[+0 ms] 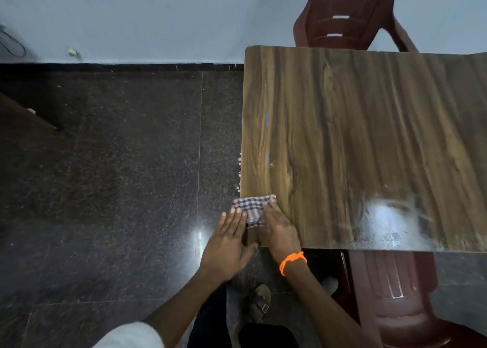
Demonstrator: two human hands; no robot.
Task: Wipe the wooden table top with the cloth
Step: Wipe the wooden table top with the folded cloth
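Both hands are down at the near-left corner of the wooden table top (369, 142), and the checked cloth (251, 209) sits right there, folded small, half on the wood and half hanging past the left edge. By my read the wipe is at the end of a stroke toward that edge, sweeping dust off the side; pale specks dot the rim just beyond the cloth.

Right hand (279, 229) lies flat with straight fingers, palm pressing the cloth's right part onto the wood, an orange thread band (292, 262) on the wrist. Left hand (228, 244) is spread flat too, fingertips touching the cloth's left side out over the floor, perhaps to catch what comes off; neither hand curls round the fabric.

Plenty left, I'd judge: a whitish smear (390, 221) sits near the front edge, toward the right. Next move calls for drawing the cloth back onto the wood and carrying firm, even pressure across to that patch, without letting it slip off the corner.
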